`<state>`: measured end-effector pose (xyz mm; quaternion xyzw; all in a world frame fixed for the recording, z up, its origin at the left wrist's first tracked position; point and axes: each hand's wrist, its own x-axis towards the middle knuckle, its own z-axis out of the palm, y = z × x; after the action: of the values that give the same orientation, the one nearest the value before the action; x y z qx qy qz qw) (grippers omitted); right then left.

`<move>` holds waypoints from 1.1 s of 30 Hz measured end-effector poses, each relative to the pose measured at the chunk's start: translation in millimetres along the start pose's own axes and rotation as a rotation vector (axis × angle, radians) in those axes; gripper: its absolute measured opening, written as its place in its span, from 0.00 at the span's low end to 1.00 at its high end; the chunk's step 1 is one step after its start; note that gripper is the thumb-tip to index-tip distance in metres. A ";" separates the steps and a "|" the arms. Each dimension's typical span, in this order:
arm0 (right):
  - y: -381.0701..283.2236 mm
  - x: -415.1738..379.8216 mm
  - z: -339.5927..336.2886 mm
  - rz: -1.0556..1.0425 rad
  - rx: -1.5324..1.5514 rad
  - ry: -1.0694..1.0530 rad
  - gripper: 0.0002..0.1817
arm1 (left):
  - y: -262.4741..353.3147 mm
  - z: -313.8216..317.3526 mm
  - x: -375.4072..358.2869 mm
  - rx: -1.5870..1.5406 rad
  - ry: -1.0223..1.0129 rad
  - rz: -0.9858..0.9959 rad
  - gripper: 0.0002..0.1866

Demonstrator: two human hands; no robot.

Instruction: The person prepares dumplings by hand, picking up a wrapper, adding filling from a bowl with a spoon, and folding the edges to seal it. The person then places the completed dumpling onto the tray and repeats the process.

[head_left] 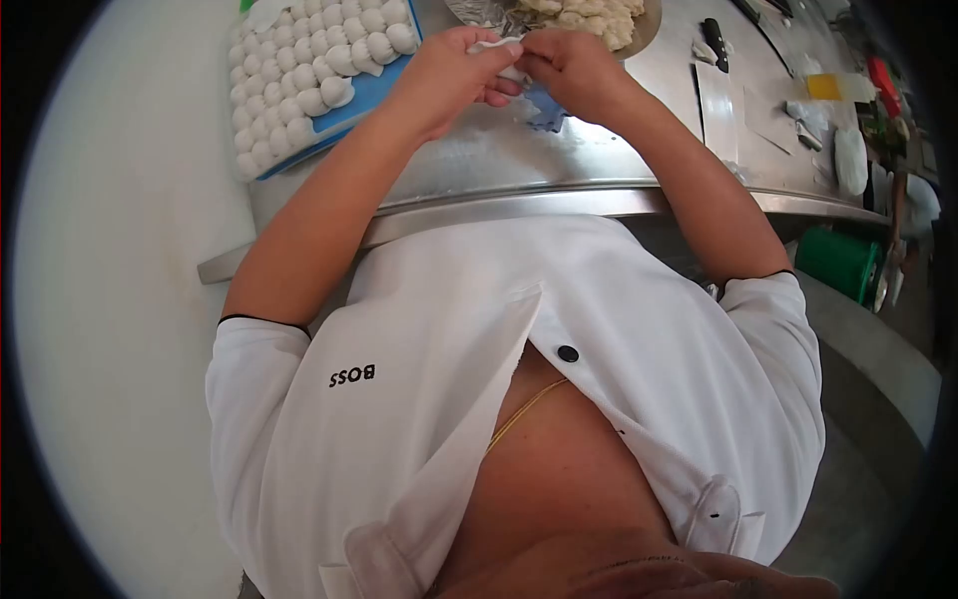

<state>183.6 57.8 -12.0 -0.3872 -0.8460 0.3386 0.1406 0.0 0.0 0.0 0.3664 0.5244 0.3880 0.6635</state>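
Note:
At the top middle, my left hand [454,78] holds a piece of white dough wrapper [496,46] between thumb and fingers. My right hand [576,72] pinches the other side of the same wrapper, close against my left. Whatever lies inside the wrapper is hidden by my fingers. Behind my right hand sits a round metal bowl [651,22] with pale, lumpy filling [596,18]. Left of my hands, rows of white dumplings [304,72] stand on a blue tray [361,103]. A blue cloth or wrapper [546,112] lies on the steel table [479,160] under my hands.
A cleaver [716,105] and a knife with a black handle [715,42] lie to the right. Beyond them are a container of yellow liquid [826,87] and a white roll-shaped item [850,160]. A green bin [838,265] stands below the table's right edge. A white wall [120,250] is at left.

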 end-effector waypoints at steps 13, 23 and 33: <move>2.2 -3.2 -0.8 -0.118 0.028 0.138 0.07 | -2.3 7.4 4.1 0.025 0.118 0.078 0.15; -5.8 -6.1 5.0 -0.124 0.030 0.114 0.09 | -0.8 -3.1 0.6 0.234 0.034 0.018 0.14; -6.2 -4.9 1.5 -0.119 -0.062 0.118 0.10 | -1.8 0.1 2.0 0.177 0.070 0.089 0.15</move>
<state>182.6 50.5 -8.8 -0.3597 -0.8679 0.2797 0.1980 0.6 1.0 -2.4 0.4326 0.5627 0.3818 0.5920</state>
